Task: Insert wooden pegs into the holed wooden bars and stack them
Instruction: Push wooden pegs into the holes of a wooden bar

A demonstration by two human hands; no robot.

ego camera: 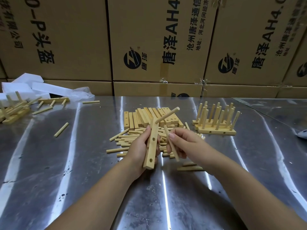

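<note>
Our left hand (139, 148) gripped a holed bar (151, 147) with one peg (167, 115) seated; our right hand (186, 143) pinched a loose peg (166, 131) beside it.

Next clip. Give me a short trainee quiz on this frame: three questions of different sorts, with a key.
1. True or false: the pale wooden holed bar gripped by the left hand already has one round wooden peg seated near its far end.
2. Multiple choice: the right hand holds (A) a loose round wooden peg, (B) a second holed bar, (C) nothing.
3. Fill in: the finished bars with upright pegs stand to the ___ of the pile of loose wooden pegs.

Key: 1 true; 2 A; 3 right.
</note>
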